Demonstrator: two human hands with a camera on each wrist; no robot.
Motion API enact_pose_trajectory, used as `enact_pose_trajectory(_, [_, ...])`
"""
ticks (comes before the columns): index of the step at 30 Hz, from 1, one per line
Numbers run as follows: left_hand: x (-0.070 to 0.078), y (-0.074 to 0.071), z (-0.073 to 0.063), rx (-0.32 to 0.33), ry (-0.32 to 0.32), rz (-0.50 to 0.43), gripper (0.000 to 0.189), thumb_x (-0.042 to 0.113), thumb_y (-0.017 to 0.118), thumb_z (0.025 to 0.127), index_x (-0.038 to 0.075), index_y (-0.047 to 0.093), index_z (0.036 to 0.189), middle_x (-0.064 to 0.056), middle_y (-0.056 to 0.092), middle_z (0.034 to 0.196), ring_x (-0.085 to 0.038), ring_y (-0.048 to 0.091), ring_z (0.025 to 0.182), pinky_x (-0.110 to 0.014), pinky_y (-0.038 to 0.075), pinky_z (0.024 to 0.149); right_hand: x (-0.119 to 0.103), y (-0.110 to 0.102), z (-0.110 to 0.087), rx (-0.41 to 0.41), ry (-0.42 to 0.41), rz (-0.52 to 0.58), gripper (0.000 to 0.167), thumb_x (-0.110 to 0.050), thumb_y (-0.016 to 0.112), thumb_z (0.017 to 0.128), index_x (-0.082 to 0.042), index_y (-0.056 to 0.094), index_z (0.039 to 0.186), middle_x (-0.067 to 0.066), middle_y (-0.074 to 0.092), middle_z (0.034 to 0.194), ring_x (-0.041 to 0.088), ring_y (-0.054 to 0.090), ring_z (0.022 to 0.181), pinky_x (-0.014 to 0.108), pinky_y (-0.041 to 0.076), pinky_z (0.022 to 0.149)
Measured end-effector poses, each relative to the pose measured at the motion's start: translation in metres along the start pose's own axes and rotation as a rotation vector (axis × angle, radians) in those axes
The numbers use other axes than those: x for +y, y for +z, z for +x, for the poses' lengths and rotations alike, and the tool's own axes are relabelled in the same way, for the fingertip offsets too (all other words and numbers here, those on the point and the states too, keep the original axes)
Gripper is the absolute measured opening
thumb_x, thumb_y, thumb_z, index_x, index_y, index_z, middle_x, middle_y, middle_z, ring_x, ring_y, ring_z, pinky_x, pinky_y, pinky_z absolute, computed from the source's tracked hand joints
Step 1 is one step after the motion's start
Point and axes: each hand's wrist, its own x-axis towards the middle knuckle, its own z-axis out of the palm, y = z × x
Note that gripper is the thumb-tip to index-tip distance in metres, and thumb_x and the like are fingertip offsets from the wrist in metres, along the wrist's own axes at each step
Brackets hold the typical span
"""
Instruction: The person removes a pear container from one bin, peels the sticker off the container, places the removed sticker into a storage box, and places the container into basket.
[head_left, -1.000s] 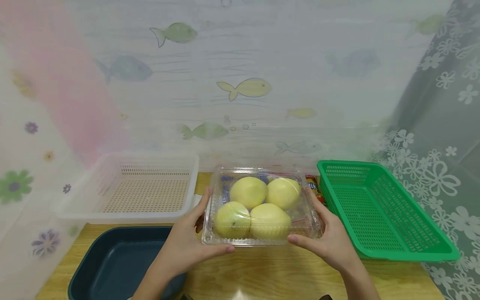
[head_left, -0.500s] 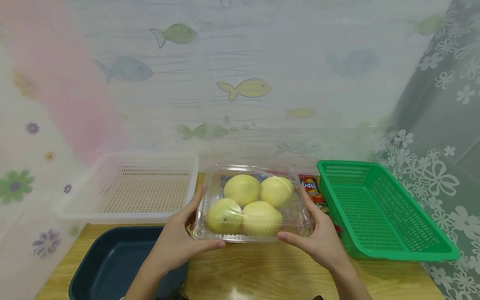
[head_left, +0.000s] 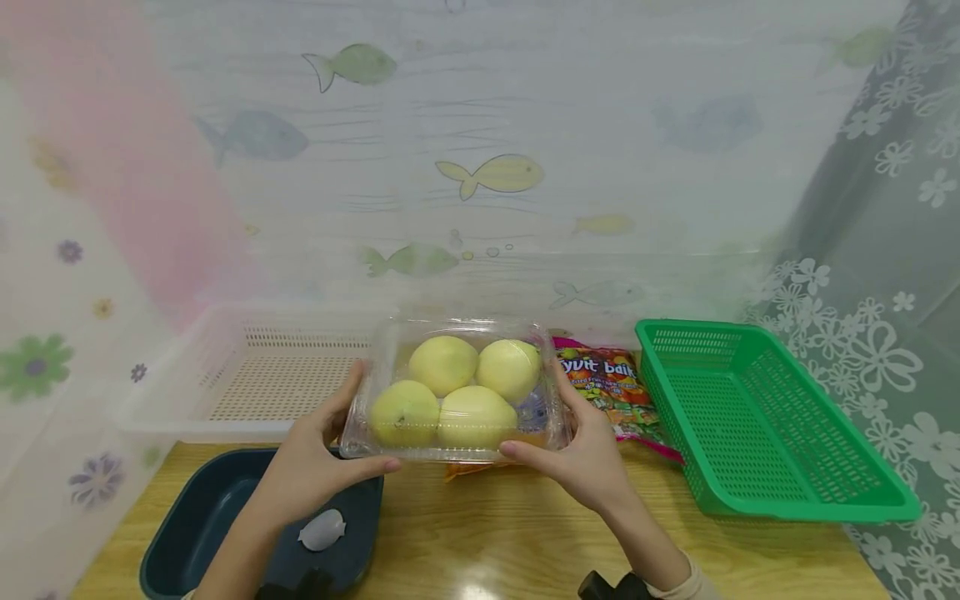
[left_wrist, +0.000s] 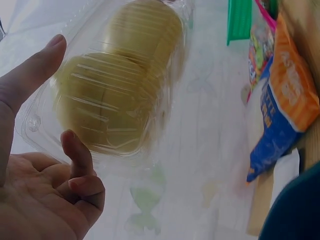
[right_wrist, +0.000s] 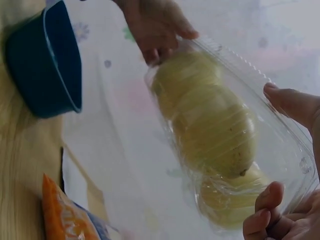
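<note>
My left hand (head_left: 307, 462) and right hand (head_left: 581, 454) hold a clear plastic clamshell box (head_left: 457, 454) between them by its two sides. Both thumbs lie along its near edge. Through the lid show several pale yellow-green round fruits (head_left: 442, 367). In the left wrist view the fruits (left_wrist: 100, 100) press close to the box wall, and the box is raised well off the table. Below it lies an orange and blue packet (left_wrist: 290, 95), mostly hidden in the head view. The right wrist view shows both hands at opposite ends of the box (right_wrist: 282, 125).
A white perforated basket (head_left: 225, 429) stands back left, with a dark blue basin (head_left: 161, 533) in front. A whitish rounded thing (head_left: 322, 530) shows over the basin. A colourful candy bag (head_left: 607, 383) lies against the green basket (head_left: 817, 500) on the right. A printed curtain (head_left: 487, 233) hangs behind.
Both hands have carried the box of fruit to the left and slightly up. The candy bag, the orange packet's edge and the whitish thing over the basin have come into sight.
</note>
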Motion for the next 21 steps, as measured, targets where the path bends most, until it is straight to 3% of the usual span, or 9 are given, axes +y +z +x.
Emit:
enact_pose_trajectory(2, [-0.004,-0.006,0.000,-0.003,0.009,-0.020,0.113,0.021,0.090,0.088,0.024,0.014,0.171,-0.009,0.017,0.177,-0.040,0.053,0.140,-0.012,0.049,0.097,-0.003,0.007,0.005,-0.001,-0.004,0.012,0.116,-0.029,0.098,0.077,-0.032,0.027,0.169,0.015,0.058,0.152,0.022,0.067,0.105,0.026,0.055,0.068])
enact_pose_trajectory(5, [-0.009,-0.015,-0.001,-0.002,0.007,-0.029,0.111,0.018,0.088,0.090,0.020,0.012,0.171,-0.008,0.012,0.177,-0.044,0.045,0.147,-0.006,0.043,0.100,-0.007,0.017,0.012,-0.010,0.012,0.027,0.117,-0.032,0.098,0.076,-0.029,0.027,0.169,0.016,0.060,0.150,0.020,0.065,0.092,0.021,0.051,0.062])
enact_pose_trajectory(6, [-0.011,-0.018,-0.001,-0.001,0.004,-0.032,0.111,0.017,0.087,0.091,0.019,0.012,0.171,-0.009,0.011,0.178,-0.044,0.043,0.149,-0.005,0.042,0.100,-0.008,0.021,0.013,-0.011,0.022,0.029,0.117,-0.033,0.099,0.076,-0.028,0.028,0.169,0.012,0.047,0.164,0.020,0.066,0.106,0.023,0.052,0.063])
enact_pose_trajectory(9, [-0.015,-0.028,-0.003,0.010,-0.006,-0.006,0.109,0.016,0.086,0.092,0.022,0.012,0.171,-0.009,0.013,0.177,-0.033,0.051,0.144,-0.006,0.044,0.099,-0.011,0.031,0.019,-0.028,0.054,0.049,0.117,-0.037,0.098,0.076,-0.028,0.029,0.169,0.015,0.046,0.164,0.023,0.066,0.081,0.026,0.043,0.048])
enact_pose_trajectory(11, [-0.018,-0.035,-0.004,0.017,-0.016,0.009,0.108,0.016,0.085,0.092,0.025,0.013,0.171,-0.009,0.016,0.177,-0.019,0.058,0.135,-0.009,0.049,0.094,-0.012,0.037,0.023,-0.039,0.051,0.074,0.116,-0.037,0.098,0.076,-0.027,0.029,0.168,0.016,0.048,0.162,0.021,0.072,0.086,0.028,0.048,0.050])
enact_pose_trajectory(14, [-0.024,-0.045,-0.005,0.022,-0.015,0.012,0.106,0.013,0.084,0.093,0.028,0.015,0.171,-0.010,0.018,0.177,0.000,0.058,0.120,-0.013,0.053,0.089,-0.014,0.048,0.028,-0.056,0.058,0.094,0.115,-0.040,0.098,0.076,-0.031,0.029,0.168,0.018,0.070,0.135,0.016,0.072,0.075,0.028,0.052,0.052])
enact_pose_trajectory(17, [-0.033,-0.053,-0.006,0.021,0.005,-0.037,0.105,0.006,0.082,0.093,0.027,0.016,0.171,-0.010,0.017,0.177,0.008,0.051,0.125,-0.010,0.050,0.091,-0.015,0.059,0.033,-0.078,0.058,0.106,0.115,-0.043,0.097,0.077,-0.032,0.028,0.168,0.014,0.075,0.089,0.015,0.067,0.063,0.029,0.053,0.052])
enact_pose_trajectory(19, [-0.039,-0.058,-0.005,0.024,0.033,-0.071,0.104,0.000,0.081,0.092,0.021,0.016,0.171,-0.011,0.016,0.177,0.008,0.050,0.124,-0.008,0.047,0.093,-0.015,0.065,0.037,-0.100,0.057,0.130,0.116,-0.043,0.096,0.078,-0.030,0.026,0.169,0.013,0.075,0.091,0.017,0.066,0.060,0.029,0.055,0.053])
enact_pose_trajectory(21, [-0.043,-0.063,-0.003,0.026,0.049,-0.087,0.104,-0.003,0.080,0.092,0.017,0.016,0.171,-0.010,0.016,0.177,0.009,0.049,0.125,-0.007,0.045,0.093,-0.017,0.070,0.042,-0.122,0.054,0.133,0.117,-0.043,0.096,0.078,-0.027,0.024,0.170,0.010,0.070,0.076,0.017,0.059,0.053,0.028,0.052,0.050])
